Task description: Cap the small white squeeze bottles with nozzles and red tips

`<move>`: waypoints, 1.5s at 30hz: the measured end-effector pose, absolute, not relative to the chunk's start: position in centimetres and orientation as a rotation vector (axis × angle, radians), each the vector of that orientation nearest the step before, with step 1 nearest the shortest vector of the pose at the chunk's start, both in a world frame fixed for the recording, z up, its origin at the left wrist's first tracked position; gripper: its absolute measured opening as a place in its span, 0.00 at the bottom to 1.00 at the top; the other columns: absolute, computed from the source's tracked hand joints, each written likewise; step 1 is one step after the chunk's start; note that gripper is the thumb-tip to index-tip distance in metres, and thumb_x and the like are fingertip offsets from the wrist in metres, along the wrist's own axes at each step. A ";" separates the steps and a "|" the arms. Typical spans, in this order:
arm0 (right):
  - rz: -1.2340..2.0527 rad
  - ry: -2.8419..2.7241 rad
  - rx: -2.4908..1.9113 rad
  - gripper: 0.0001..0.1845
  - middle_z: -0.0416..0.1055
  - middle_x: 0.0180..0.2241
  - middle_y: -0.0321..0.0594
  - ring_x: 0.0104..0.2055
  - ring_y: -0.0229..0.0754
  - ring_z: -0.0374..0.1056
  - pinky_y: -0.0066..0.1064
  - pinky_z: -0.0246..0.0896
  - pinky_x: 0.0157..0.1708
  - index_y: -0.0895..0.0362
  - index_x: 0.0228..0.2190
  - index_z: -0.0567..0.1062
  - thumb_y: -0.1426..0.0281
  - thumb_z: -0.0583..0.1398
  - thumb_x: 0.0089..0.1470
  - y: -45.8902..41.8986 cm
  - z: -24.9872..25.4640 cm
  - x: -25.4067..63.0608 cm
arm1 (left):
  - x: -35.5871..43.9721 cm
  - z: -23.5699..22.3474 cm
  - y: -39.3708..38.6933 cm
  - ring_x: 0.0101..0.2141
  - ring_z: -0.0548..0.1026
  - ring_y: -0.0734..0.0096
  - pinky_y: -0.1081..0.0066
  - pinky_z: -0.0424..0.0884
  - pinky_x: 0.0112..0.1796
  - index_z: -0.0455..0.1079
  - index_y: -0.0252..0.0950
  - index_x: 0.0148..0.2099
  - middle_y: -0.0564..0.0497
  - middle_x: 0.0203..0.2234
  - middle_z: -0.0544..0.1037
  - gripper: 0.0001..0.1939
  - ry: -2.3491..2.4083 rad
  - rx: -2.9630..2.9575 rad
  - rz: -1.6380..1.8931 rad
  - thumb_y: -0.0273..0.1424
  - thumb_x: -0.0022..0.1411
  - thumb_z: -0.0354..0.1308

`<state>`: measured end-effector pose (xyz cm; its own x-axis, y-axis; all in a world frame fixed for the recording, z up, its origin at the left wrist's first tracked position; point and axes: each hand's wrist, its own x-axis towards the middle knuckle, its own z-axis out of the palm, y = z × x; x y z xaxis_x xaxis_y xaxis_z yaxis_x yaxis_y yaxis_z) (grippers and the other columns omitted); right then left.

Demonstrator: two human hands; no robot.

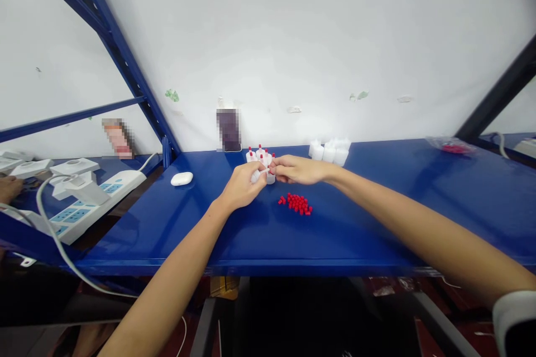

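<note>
The place appeared to be a workshop fitted out for light hand assembly. A glossy blue flat-topped desk (419, 178) stood beside a blue metal rack post (128, 59) with a row of punched slots, like industrial shelving. Behind rose a plain white painted wall (268, 38), marked with peeling spots. Like parts lay in batches: clustered white plastic bottles (330, 152), a loose heap of small red plastic caps (298, 204) and a clear plastic bag holding red pieces (454, 148). At the neighbouring station on the left, a co-worker's bare hand (10, 188) showed near flat white plastic housings (75, 166) and a long white power strip with pale blue socket panels (79, 215).
</note>
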<state>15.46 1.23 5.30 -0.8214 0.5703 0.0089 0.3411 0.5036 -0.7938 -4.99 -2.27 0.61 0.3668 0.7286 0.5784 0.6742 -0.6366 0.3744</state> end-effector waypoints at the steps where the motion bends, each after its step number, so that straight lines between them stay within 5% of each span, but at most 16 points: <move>1: 1.224 -2.476 -0.773 0.13 0.59 0.23 0.32 0.21 0.31 0.52 0.25 0.49 0.22 0.57 0.27 0.63 0.70 0.49 0.64 1.2 5.2 15.4 | -5.0 0.6 -2.3 0.31 0.72 0.69 0.71 0.66 0.37 0.70 0.35 0.36 0.51 0.30 0.77 0.10 1.292 2.541 1.122 0.33 0.65 0.50; 12: 1.308 -2.288 -0.719 0.14 0.60 0.23 0.32 0.20 0.33 0.54 0.27 0.51 0.21 0.56 0.28 0.64 0.68 0.47 0.64 1.6 3.4 14.4 | -4.9 0.7 -2.4 0.32 0.72 0.69 0.70 0.67 0.38 0.70 0.35 0.37 0.51 0.31 0.77 0.09 1.294 2.525 1.121 0.33 0.65 0.50; 24: 0.699 -2.214 -0.769 0.20 0.62 0.26 0.34 0.29 0.37 0.57 0.30 0.50 0.32 0.55 0.28 0.62 0.58 0.45 0.67 0.5 2.2 13.5 | -4.8 0.1 -2.3 0.32 0.72 0.71 0.72 0.67 0.39 0.69 0.35 0.38 0.51 0.31 0.77 0.09 1.278 2.538 1.256 0.34 0.67 0.49; 39: 0.503 -2.164 -0.783 0.18 0.68 0.27 0.37 0.29 0.37 0.61 0.29 0.51 0.33 0.56 0.27 0.65 0.69 0.45 0.68 -1.4 3.6 11.3 | -4.5 1.0 -3.0 0.23 0.67 0.74 0.72 0.63 0.30 0.65 0.36 0.33 0.53 0.24 0.72 0.14 1.276 2.470 1.398 0.35 0.69 0.45; 45: 0.284 -2.312 -0.946 0.21 0.71 0.27 0.39 0.30 0.38 0.64 0.30 0.50 0.32 0.58 0.28 0.71 0.65 0.47 0.69 1.0 5.1 12.9 | -6.0 1.0 -1.9 0.23 0.67 0.73 0.73 0.62 0.29 0.63 0.36 0.53 0.57 0.22 0.68 0.17 1.353 2.282 1.423 0.40 0.71 0.45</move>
<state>12.88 1.01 5.14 -0.5536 0.6923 0.4628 0.5596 0.7209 -0.4089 -5.98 -1.85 1.02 0.1528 0.7403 0.6546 0.6166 -0.5891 0.5223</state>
